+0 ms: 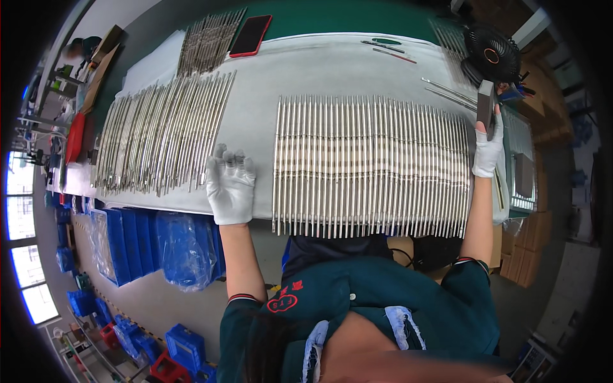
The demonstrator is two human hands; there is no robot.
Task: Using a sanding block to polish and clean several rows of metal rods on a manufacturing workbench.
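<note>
Dozens of thin metal rods [370,166] lie side by side in a neat row on a white cloth [306,70], directly in front of the person, their near ends reaching the table edge. They look stiff, smooth and probably slippery, light singly but heavy as a batch; a rod would be best taken near its middle, or lifted by the near end that overhangs the cloth.

The left hand [230,185], in a white glove, rests flat on the cloth just left of the row, fingers spread and holding nothing. The right hand [488,150], also gloved, is raised at the row's right end and grips a dark grey block [486,105] upright.

A second, looser batch of rods [159,131] fans out to the left, well apart from the first. Beyond it lie more rods [207,41] and a red phone [250,35]. A small black fan [491,54] stands at the far right, near a few stray rods [447,92]. Blue bins [156,246], some wrapped in clear plastic, sit below the table's left edge. Nothing lies across the main row.
</note>
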